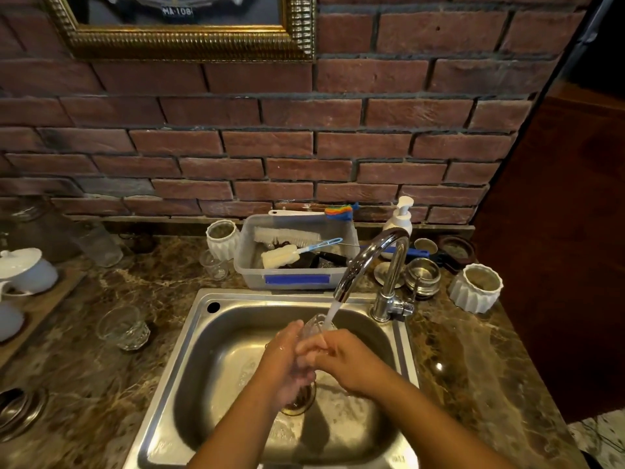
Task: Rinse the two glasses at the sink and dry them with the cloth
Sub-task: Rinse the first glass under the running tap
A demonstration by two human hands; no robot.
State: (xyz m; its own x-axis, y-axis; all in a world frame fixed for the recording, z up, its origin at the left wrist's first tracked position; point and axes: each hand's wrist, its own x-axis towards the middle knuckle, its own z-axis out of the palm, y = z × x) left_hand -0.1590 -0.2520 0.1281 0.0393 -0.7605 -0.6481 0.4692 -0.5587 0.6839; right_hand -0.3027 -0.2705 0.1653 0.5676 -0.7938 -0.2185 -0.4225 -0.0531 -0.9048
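Over the steel sink [203,333], my left hand [287,357] grips a clear glass [314,324] from the left, rim up. Water runs from the chrome tap [368,262] into it. My right hand [341,357] closes on the same glass from the right, fingers over its side. Much of the glass is hidden by my fingers. A second clear glass [123,328] stands upright on the marble counter left of the sink, apart from both hands. No cloth is in view.
A plastic tub of brushes [297,255] sits behind the sink. A soap pump [400,214], metal cups [422,275] and a white ribbed pot [475,287] crowd the right side. A small glass [214,265] and white teaware [27,270] stand at left.
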